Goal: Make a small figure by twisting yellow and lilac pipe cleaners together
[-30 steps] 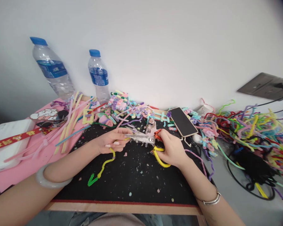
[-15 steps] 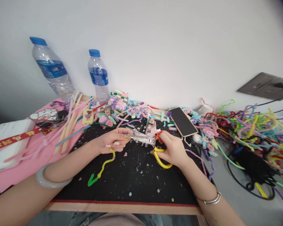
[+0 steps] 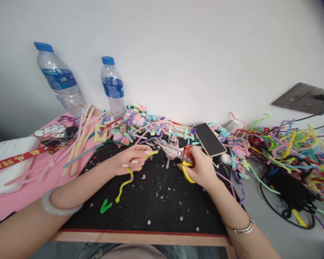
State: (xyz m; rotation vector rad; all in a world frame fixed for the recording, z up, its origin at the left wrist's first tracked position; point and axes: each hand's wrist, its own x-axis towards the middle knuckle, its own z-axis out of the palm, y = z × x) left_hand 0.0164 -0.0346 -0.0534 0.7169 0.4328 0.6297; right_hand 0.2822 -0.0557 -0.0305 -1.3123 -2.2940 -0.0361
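My left hand (image 3: 129,160) is closed round a yellow pipe cleaner (image 3: 124,184) that hangs down onto the black mat (image 3: 156,201). A short yellow end pokes out to the right of the fingers. A small green V-shaped piece (image 3: 106,205) lies on the mat below, apart from the yellow one. My right hand (image 3: 201,167) grips the yellow and red handles of a pair of scissors (image 3: 175,151). The blades point up and left, clear of the pipe cleaner.
Two water bottles (image 3: 113,86) stand by the wall. A heap of pastel pipe-cleaner pieces (image 3: 140,124) lies behind the mat, a phone (image 3: 209,138) to the right, tangled bright pipe cleaners (image 3: 286,151) far right. A pink sheet (image 3: 29,180) and white box (image 3: 5,162) lie left.
The scissors have pulled back to the right, away from the yellow pipe cleaner. The green piece now lies separate on the mat, and the yellow stem has lifted slightly.
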